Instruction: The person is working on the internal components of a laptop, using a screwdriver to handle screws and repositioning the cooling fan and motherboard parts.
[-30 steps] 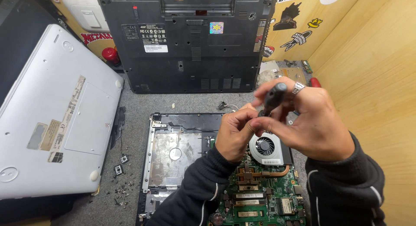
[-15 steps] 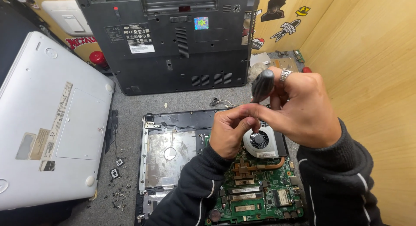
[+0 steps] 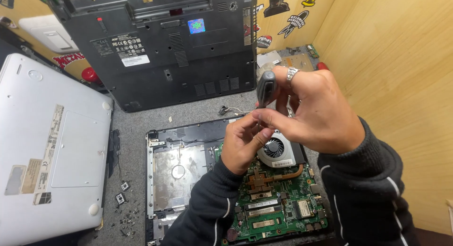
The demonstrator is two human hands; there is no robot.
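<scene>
Grey felt bench [image 3: 188,114], plywood wall [image 3: 401,85], opened laptop [image 3: 179,165] with green board [image 3: 278,208] and round fan [image 3: 274,148], right hand [image 3: 316,111] clamped on upright black screwdriver [image 3: 265,88] over fan, left hand [image 3: 243,144] fingertips pinched at its shaft.

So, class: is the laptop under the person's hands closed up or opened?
Opened. The laptop chassis has its cover off, with the green motherboard, cooling fan and copper heat pipe exposed.
</scene>
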